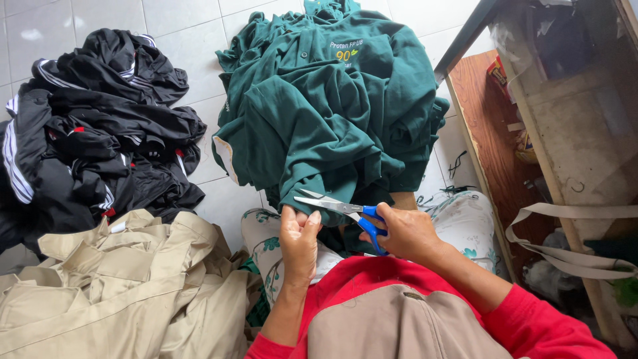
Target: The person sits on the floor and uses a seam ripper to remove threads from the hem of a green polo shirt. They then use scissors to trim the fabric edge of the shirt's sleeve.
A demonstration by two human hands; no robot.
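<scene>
1. Green cloth fills the middle: a heap of dark green shirts (332, 113) lies across the person's lap and spills forward onto the white tiled floor (193, 26).
2. The left hand (299, 242) holds the near hem of one green shirt, its fingers (290, 216) pressed together and pinching the cloth's edge from below.
3. The right hand (405, 233) holds a pair of scissors (345, 209) with blue handles; its fingers are curled through and around the handle loops.
4. The scissor blades stand slightly parted and point left, their tips lying on the green hem just beside the left hand's fingertips.
5. Both hands sit close together over the knees, which are covered by pale trousers with a green leaf print (465, 219).
6. Red sleeves (545, 326) cover both forearms, with a tan apron (399, 326) over the chest.
7. A pile of black garments with white stripes (93, 126) lies on the floor toward its far left edge, well apart from the hands.
8. A pile of beige garments (113, 286) lies at the near left corner of the floor, just beside the left knee.
9. A wooden shelf unit (498, 146) stands at the right, with a beige strap (565, 213) hanging across its lower part.
</scene>
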